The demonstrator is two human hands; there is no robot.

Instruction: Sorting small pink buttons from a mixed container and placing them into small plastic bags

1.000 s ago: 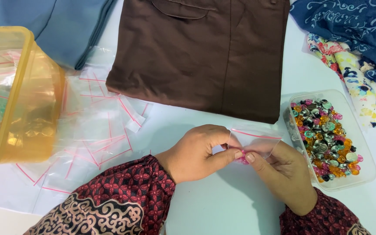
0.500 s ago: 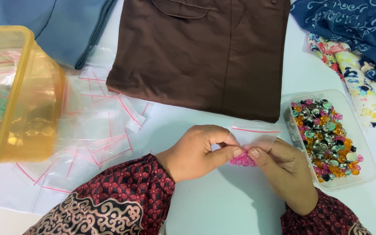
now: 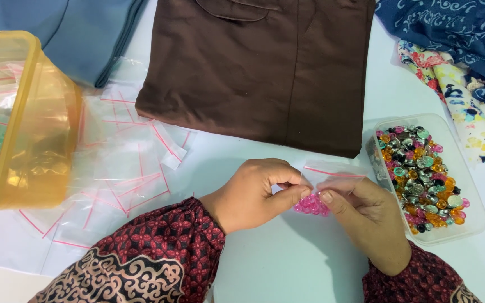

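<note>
1. Both hands meet over the white table [image 3: 276,269], pinching a small clear zip bag [image 3: 332,178] between them; the left hand [image 3: 254,193] grips it from the left, the right hand [image 3: 366,216] from the right, thumbs almost touching.
2. The bag stands between the fingertips, its red-striped mouth on the far side, toward the folded brown garment [image 3: 259,67], and its long axis running left to right.
3. A cluster of pink beads [image 3: 311,205] sits in the bag's near end, just below the two thumbs, about equally close to either hand.
4. A clear tray of mixed coloured beads [image 3: 422,174] lies just beside the right hand; a heap of empty zip bags [image 3: 124,163] and a yellow tub [image 3: 23,123] lie well apart to the left.
</note>
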